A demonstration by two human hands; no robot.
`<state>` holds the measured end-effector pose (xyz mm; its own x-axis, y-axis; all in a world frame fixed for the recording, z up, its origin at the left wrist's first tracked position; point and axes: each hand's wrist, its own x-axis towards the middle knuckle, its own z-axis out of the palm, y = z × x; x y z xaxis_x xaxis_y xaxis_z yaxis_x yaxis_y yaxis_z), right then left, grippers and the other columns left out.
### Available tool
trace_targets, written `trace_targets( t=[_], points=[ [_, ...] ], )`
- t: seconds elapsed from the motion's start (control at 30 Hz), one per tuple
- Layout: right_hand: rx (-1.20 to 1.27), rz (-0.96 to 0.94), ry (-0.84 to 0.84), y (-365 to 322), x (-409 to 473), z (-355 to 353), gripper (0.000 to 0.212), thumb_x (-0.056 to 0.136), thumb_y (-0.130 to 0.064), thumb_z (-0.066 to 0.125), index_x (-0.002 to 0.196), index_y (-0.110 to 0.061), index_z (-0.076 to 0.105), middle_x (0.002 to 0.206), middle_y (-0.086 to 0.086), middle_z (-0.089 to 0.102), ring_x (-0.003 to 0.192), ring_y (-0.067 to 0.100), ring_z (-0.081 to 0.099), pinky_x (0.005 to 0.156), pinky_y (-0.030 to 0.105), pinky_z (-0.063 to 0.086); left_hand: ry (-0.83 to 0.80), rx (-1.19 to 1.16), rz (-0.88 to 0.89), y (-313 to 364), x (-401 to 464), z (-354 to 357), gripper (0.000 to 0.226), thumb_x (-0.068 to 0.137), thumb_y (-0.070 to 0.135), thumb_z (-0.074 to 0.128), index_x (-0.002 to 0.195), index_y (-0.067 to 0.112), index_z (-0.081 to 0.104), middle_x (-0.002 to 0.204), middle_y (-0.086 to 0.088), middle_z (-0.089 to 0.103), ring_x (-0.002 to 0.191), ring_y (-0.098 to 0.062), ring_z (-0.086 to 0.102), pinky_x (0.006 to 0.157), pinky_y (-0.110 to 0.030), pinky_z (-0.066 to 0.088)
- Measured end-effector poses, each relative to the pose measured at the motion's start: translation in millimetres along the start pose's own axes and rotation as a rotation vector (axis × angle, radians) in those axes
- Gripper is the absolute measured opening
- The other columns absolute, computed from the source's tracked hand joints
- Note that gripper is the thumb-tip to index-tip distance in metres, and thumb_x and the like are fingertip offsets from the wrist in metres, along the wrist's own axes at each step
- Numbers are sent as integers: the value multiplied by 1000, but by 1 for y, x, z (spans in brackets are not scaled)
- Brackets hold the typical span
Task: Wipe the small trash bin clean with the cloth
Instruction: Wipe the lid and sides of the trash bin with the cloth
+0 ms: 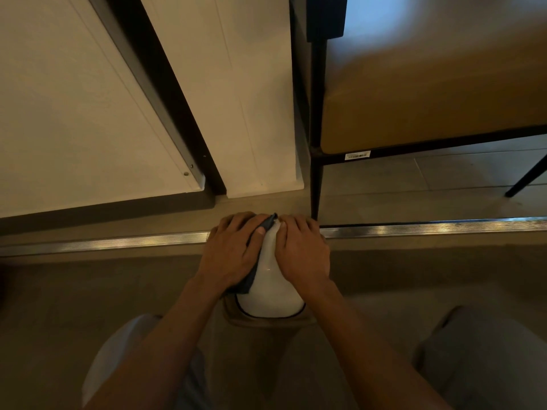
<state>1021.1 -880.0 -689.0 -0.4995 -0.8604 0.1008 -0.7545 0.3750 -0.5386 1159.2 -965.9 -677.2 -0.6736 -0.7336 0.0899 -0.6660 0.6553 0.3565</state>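
Pretty dim and warm-toned overall, cool bluish light bleeding in top right, glints along the metal floor strip, soft focus and wide-angle bending at the edges.
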Motion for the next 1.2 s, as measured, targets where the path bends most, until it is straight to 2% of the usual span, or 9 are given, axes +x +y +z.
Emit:
trace_targets(
  t=[0.23,0.37,0.43,0.6,0.77,0.87,1.03,1.13,1.2],
  points=[
    [-1,0,-4,0,1,1,64,93,-44,5,131,-19,51,130,4,57,124,24,47,100,44,46,-132,-224,-359,-10,31,-9,40,105,44,29,119,26,63,119,-8,64,103,-25,58,92,-41,47],
    [-23,9,-8,0,1,2,67,91,-45,4,129,-19,53,129,4,58,123,25,48,98,44,47,-246,88,-267,8,57,-6,42,104,41,26,100,22,63,108,-11,66,88,-23,57,81,-37,45],
    [-36,19,-7,1,3,3,64,91,-43,7,125,-19,55,126,5,60,121,26,50,95,44,48,-168,175,-117,18,53,0,47,104,42,22,109,23,64,107,-7,68,84,-22,58,78,-35,45],
    [-5,24,-2,2,3,4,62,92,-41,9,125,-17,56,124,6,61,118,25,51,93,43,50,56,-111,92,-11,9,5,54,103,47,23,136,23,58,130,-3,64,114,-16,58,101,-29,41],
    [3,12,-2,1,2,2,49,99,-36,18,123,-17,56,123,5,60,117,24,50,92,40,49,33,-352,-206,-17,11,-2,40,106,42,31,123,26,63,119,-4,66,100,-12,57,86,-28,41],
    [-4,11,-14,2,1,1,41,101,-32,27,125,-15,55,124,7,60,119,26,50,94,41,49,-165,-129,-357,1,40,-7,40,105,40,30,111,23,66,109,-8,66,88,-20,55,79,-34,41],
    [-41,-2,-18,-1,-1,2,33,97,-26,36,113,-9,60,112,13,65,108,33,57,83,44,54,22,199,-22,22,29,8,47,102,43,23,116,26,65,108,-1,70,93,-21,63,86,-37,48],
    [-19,29,-3,-1,0,3,35,98,-26,33,114,-10,60,115,12,64,112,31,55,84,41,51,132,2,102,-1,1,14,48,104,44,26,135,24,57,133,-1,63,120,-19,56,106,-39,41],
    [-7,29,8,-2,1,2,36,101,-28,31,120,-13,58,121,9,61,118,27,52,87,40,49,145,-201,5,-12,-11,12,48,104,44,28,138,23,54,136,-3,58,124,-18,51,109,-34,38]
  ],
)
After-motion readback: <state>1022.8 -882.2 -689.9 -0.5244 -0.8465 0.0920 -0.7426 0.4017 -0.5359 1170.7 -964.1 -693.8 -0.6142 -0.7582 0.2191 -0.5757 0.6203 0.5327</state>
